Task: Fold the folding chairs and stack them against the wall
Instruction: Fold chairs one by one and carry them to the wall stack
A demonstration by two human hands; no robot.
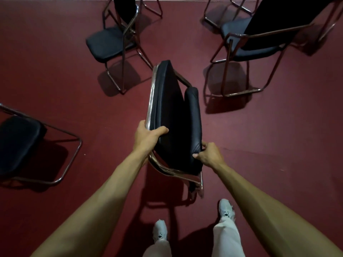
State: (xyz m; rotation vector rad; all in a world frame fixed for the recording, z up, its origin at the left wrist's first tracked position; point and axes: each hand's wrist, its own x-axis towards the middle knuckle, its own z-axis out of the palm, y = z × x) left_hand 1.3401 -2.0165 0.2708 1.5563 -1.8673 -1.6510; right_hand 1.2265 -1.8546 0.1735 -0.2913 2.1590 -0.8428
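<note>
Centrally, folded black padded chair [172,115] held above maroon floor [55,80], long axis running away from the wearer, tilted slightly left. Left hand [146,136] wrapped around chrome frame edge; right hand [209,154] gripping seat cushion's near corner. Unfolded chairs [109,41] standing beyond.

Both hands: left hand [146,136], right hand [209,154] grip folded chair [174,115].

Count: chairs, hands, shoes.
Chairs 6: one folded [174,115], five open, two of them only partly in view at top. Hands 2. White shoes 2.
</note>
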